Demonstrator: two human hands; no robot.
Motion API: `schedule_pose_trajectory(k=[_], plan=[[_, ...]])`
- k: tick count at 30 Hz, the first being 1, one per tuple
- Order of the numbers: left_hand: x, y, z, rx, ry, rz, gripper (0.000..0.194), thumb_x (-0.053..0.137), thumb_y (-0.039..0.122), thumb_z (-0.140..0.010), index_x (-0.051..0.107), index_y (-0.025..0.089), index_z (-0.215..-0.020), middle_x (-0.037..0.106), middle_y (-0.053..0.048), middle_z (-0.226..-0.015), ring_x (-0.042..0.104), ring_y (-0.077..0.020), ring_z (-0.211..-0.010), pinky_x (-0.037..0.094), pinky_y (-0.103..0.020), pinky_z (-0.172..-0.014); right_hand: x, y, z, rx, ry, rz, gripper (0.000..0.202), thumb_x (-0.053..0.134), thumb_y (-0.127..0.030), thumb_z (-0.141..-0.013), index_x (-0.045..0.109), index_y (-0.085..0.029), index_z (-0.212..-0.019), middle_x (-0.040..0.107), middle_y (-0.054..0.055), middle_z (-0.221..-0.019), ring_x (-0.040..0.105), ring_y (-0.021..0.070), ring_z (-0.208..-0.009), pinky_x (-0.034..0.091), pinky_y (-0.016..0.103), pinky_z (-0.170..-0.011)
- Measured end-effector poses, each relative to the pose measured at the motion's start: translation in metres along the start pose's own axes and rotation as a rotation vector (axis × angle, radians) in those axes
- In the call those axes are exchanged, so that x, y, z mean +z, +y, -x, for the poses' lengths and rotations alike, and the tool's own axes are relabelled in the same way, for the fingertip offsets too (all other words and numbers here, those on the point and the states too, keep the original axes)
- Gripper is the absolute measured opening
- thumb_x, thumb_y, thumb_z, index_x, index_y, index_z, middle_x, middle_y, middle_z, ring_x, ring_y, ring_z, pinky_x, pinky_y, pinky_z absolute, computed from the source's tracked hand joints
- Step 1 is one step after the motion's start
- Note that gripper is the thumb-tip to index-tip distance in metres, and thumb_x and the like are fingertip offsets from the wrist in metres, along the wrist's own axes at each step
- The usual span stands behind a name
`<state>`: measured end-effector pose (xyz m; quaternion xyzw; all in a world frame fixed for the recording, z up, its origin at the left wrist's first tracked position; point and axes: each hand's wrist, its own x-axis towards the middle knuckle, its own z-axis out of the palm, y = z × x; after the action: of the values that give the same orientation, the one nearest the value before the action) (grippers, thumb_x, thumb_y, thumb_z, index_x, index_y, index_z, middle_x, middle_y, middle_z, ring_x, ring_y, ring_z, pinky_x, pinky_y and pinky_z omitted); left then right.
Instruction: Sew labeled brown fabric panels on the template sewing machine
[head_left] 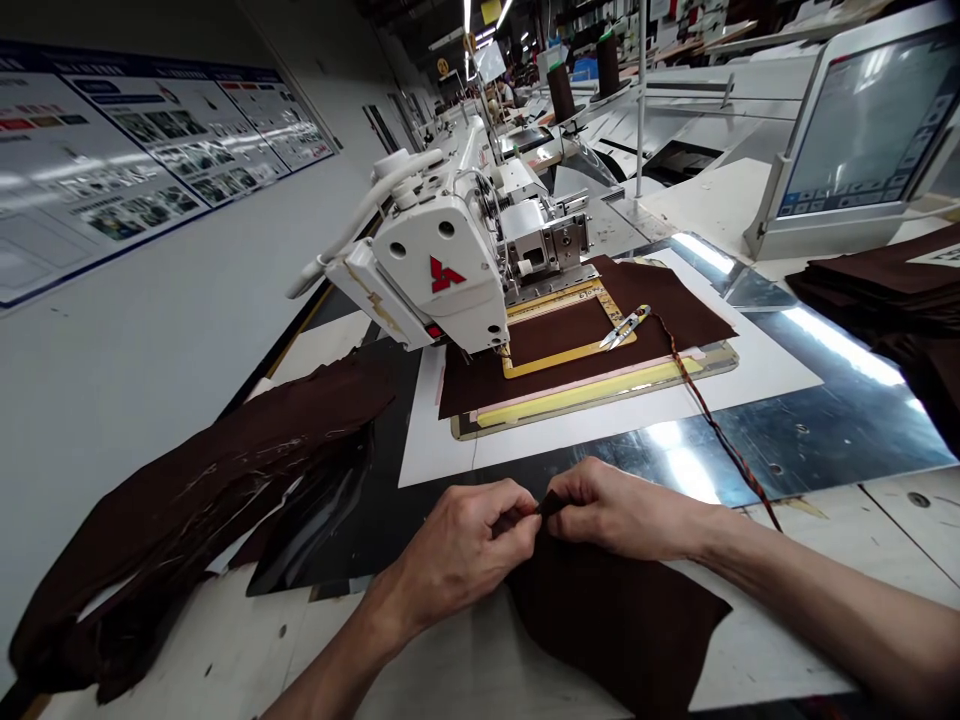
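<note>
The sewing machine [450, 260] blocked the way beyond the white sheet [424, 440]. Open metal plate [637, 450] lay between cloth pile [210, 460] and cord [709, 418].

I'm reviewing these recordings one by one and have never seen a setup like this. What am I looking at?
There is no robot: one picture, from a camera on a person's head, looks forward and down at their bare hands. The left hand and right hand pinch a dark brown fabric piece between fingertips, close together.

Beyond them stands a white sewing machine. By its needle area, a yellow template frame lies on a brown fabric panel, with thread snips on a braided cord. More brown fabric is heaped at left and stacked at right, near a screen.
</note>
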<state>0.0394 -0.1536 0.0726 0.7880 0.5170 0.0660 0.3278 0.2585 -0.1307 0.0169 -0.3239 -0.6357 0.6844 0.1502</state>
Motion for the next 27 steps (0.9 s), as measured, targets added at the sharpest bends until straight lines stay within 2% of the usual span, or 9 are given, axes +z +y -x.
schedule_pose_trajectory(k=[8,12,15,22,27], plan=[[0.006,-0.002,-0.003,0.128,0.035,-0.147,0.017,0.050,0.013,-0.094,0.060,0.020,-0.083,0.054,0.005,-0.069,0.047,-0.0089,-0.057,0.032,-0.026,-0.056,0.000,-0.003,0.001,-0.044,0.011,0.057,0.013,0.054,-0.025,-0.088,0.052,-0.019,-0.077,0.041,-0.007,-0.064,0.036,0.0093,-0.057,0.026,0.024,-0.047],[0.015,-0.005,-0.005,0.291,0.155,-0.385,0.020,0.046,0.010,-0.093,0.049,0.019,-0.076,0.046,0.004,-0.067,0.044,-0.0109,-0.057,0.030,-0.030,-0.057,-0.001,-0.006,0.000,-0.089,0.043,0.151,0.015,0.053,-0.022,-0.087,0.048,-0.019,-0.074,0.041,-0.007,-0.065,0.035,0.0095,-0.059,0.029,0.024,-0.051],[0.020,-0.005,-0.009,0.375,0.236,-0.532,0.021,0.045,0.009,-0.094,0.047,0.020,-0.075,0.047,0.003,-0.067,0.045,-0.0124,-0.057,0.029,-0.032,-0.058,-0.002,-0.007,-0.001,-0.086,0.066,0.190,0.015,0.050,-0.018,-0.086,0.045,-0.019,-0.072,0.041,-0.007,-0.064,0.035,0.0095,-0.058,0.028,0.025,-0.050],[0.021,-0.003,-0.015,0.337,0.296,-0.630,0.020,0.047,0.010,-0.093,0.048,0.021,-0.075,0.051,0.002,-0.067,0.048,-0.0140,-0.057,0.032,-0.033,-0.059,-0.006,-0.006,-0.003,-0.166,0.106,0.244,0.017,0.049,-0.016,-0.085,0.043,-0.019,-0.070,0.043,-0.006,-0.064,0.037,0.0097,-0.058,0.028,0.026,-0.051],[0.021,-0.005,-0.015,0.315,0.299,-0.638,0.020,0.046,0.012,-0.095,0.051,0.020,-0.077,0.053,0.002,-0.067,0.048,-0.0138,-0.057,0.032,-0.032,-0.060,-0.008,-0.007,-0.005,-0.157,0.097,0.209,0.017,0.050,-0.016,-0.084,0.043,-0.019,-0.069,0.042,-0.006,-0.063,0.036,0.0097,-0.058,0.027,0.026,-0.051]])
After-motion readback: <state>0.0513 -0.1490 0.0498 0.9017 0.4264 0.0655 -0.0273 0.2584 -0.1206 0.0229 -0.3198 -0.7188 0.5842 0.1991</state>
